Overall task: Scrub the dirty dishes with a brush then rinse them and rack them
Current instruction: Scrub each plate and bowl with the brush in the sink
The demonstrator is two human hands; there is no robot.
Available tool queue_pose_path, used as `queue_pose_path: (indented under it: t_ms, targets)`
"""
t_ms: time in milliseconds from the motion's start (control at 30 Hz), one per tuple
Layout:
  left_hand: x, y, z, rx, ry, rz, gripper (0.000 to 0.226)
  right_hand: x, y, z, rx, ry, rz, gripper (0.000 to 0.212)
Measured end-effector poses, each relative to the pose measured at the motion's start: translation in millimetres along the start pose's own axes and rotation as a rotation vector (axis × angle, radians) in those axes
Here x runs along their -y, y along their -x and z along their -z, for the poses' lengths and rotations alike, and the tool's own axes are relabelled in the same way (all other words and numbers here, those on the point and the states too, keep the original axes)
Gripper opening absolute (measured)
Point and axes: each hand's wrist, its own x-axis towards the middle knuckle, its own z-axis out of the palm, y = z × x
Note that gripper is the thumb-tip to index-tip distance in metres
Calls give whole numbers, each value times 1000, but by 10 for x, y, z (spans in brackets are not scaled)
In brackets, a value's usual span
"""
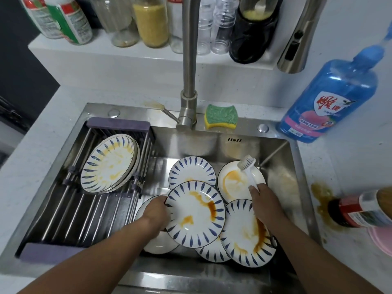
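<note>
We counted six round plates in the basin of the stainless steel sink (pixel 284 183): four with blue petal strokes round the rim and two plain white. The person's left hand (pixel 157 211) gripped the left rim of the topmost blue-petalled plate (pixel 195 212), fingers curled round its edge. That plate, streaked with brown and orange sauce, overlapped its neighbours in the middle of the basin. The right hand (pixel 263 200) was clamped round the handle of the one white plastic brush (pixel 248 166). Its bristle head hung over the plain white plate with an orange smear (pixel 233 183) at the back right; whether the bristles touched it we could not tell. A second stained blue-petalled plate (pixel 244 234) lay front right under the right wrist, a cleaner third plate (pixel 192 170) at the back, and a fourth plate (pixel 212 251) mostly hidden at the front. The other plain white plate (pixel 157 242) sat beneath the left hand. On the one steel-rod drain rack with purple ends (pixel 84 219), across the sink's left side, leaned a single stack of yellow-stained plates (pixel 108 162); we saw at least two but could not tell the exact number. Behind the basin stood one steel faucet (pixel 188 60), with one green-and-yellow sponge (pixel 220 116) just beside it and one blue detergent bottle (pixel 326 98) on the counter to the right.
</note>
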Motion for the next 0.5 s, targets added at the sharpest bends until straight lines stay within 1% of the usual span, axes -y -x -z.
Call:
queue_pose_path:
  t_ms: [67,133,233,333,400,500]
  targets:
    - [-136,60,-52,53,107,-1,35,130,33,99,-46,7,63,28]
    - [-272,98,-150,89,152,6,42,227,51,210,-84,-9,100,28]
    - [-371,170,-420,153,69,-51,44,321,84,335,-78,-31,124,23]
    - [-463,240,-712,178,-26,-128,38,332,135,405,-51,1,123,23]
    - [-502,300,-872,212,-15,-135,34,297,160,437,-40,33,111,22]
    - [-515,333,-1045,194,9,-126,40,209,187,469,2,60,77,23]
